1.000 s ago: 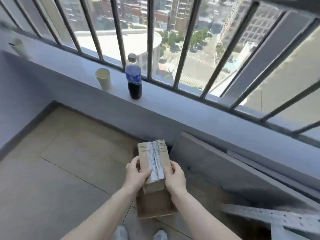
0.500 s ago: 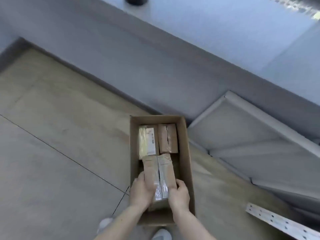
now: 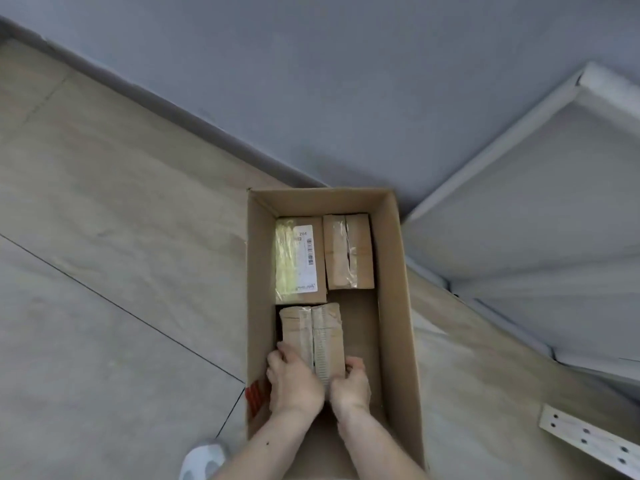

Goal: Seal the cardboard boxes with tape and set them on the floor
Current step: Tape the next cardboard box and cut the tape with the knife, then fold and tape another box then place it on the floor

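Head view, looking down at a tiled floor point(image 3: 114, 306) beside a grey wall point(image 3: 346, 81). Item one: a large open carton point(image 3: 398, 306) standing on the floor, flaps not visible, with red print on its near left wall. Item two: a small taped box point(image 3: 311, 337) low inside the carton at its near left, clear tape running along its top seam. Left hand point(image 3: 294, 382) grips the box's near left side, fingers curled over the edge; right hand point(image 3: 349, 381) grips the near right side, fingers curled likewise. Whether the box already rests on the carton bottom cannot be told. Item three: a labelled box point(image 3: 299, 263) with yellowish tape and a barcode sticker, far left of the carton, just beyond the held box. Item four: a second taped box point(image 3: 349, 251), far right, just beside the labelled one. Bare carton bottom shows at the near right. Also present: a white shoe point(image 3: 202, 460) by the carton's near corner, pale panels point(image 3: 519, 202) leaning at the right, a perforated strip point(image 3: 588, 441) on the floor. Progress, as judged: three small boxes appear sealed; this one is nearly placed, release remaining. No tape roll or further unsealed boxes are in view.
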Action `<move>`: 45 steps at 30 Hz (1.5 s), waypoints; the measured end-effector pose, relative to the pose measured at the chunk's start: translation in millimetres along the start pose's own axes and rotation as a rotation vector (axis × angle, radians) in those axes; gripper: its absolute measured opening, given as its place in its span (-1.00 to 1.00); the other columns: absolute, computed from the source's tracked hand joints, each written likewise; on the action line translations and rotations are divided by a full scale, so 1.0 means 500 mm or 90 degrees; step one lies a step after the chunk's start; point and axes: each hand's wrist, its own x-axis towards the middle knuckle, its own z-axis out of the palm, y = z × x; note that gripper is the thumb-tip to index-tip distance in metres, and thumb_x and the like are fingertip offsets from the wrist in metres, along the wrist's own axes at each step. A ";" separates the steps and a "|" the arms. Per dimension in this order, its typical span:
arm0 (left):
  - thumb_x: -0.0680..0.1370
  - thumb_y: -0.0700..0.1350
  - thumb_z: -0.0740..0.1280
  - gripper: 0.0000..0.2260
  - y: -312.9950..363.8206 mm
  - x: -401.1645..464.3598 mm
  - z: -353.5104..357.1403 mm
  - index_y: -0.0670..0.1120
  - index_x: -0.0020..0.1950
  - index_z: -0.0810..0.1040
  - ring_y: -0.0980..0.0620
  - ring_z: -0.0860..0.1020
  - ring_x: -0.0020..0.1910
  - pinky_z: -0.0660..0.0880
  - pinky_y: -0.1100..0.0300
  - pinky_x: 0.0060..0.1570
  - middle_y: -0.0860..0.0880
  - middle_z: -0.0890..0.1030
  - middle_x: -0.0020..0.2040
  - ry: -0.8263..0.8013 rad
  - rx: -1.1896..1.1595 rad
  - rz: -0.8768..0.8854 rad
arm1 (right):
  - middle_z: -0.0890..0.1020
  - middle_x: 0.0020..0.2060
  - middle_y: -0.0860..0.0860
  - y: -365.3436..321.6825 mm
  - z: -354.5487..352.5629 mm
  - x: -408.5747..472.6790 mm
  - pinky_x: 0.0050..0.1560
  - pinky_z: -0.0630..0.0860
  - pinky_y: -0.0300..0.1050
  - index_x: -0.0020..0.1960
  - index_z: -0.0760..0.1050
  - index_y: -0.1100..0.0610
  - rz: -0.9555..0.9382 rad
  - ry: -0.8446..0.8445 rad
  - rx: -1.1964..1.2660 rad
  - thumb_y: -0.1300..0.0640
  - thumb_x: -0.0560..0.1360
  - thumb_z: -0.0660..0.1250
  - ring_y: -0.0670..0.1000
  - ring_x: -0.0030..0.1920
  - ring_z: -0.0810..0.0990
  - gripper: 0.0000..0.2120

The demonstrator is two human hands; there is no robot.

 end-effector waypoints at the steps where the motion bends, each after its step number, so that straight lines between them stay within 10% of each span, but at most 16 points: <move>1: 0.62 -0.11 0.24 -0.38 0.004 -0.004 0.003 -0.22 0.59 0.01 -0.17 0.20 0.46 0.33 0.04 0.38 -0.17 0.14 0.46 0.011 0.016 0.006 | 0.62 -0.13 0.02 0.001 0.005 0.001 0.09 0.57 -0.02 0.11 0.41 0.03 -0.003 -0.007 0.004 0.28 0.55 0.27 0.11 -0.02 0.61 -0.79; 11: 0.69 -0.10 0.12 -0.64 -0.014 -0.063 -0.057 -0.10 0.49 0.32 -0.15 0.35 0.42 0.34 0.05 0.31 -0.13 0.37 0.43 0.072 0.011 0.046 | 0.54 0.34 0.10 -0.021 -0.055 -0.068 0.22 0.45 -0.13 0.51 0.25 0.09 -0.032 -0.057 -0.113 0.21 0.62 0.24 0.13 0.29 0.53 -0.52; 26: 0.68 0.01 0.14 -0.71 0.184 -0.550 -0.327 -0.08 0.34 0.42 -0.14 0.50 0.27 0.46 -0.02 0.23 -0.09 0.53 0.30 0.095 0.024 0.182 | 0.61 0.17 0.06 -0.170 -0.422 -0.535 0.21 0.50 -0.09 0.25 0.48 0.09 -0.092 0.027 0.027 0.15 0.54 0.31 0.11 0.18 0.58 -0.72; 45: 0.67 0.04 0.20 -0.76 0.252 -1.364 -0.306 -0.11 0.15 0.49 -0.15 0.57 0.10 0.50 0.08 0.07 -0.10 0.62 0.14 -0.065 0.172 0.719 | 0.59 0.14 0.03 0.083 -0.861 -1.255 0.22 0.56 0.11 0.25 0.46 0.08 -0.200 0.340 0.352 0.09 0.55 0.36 0.07 0.15 0.58 -0.71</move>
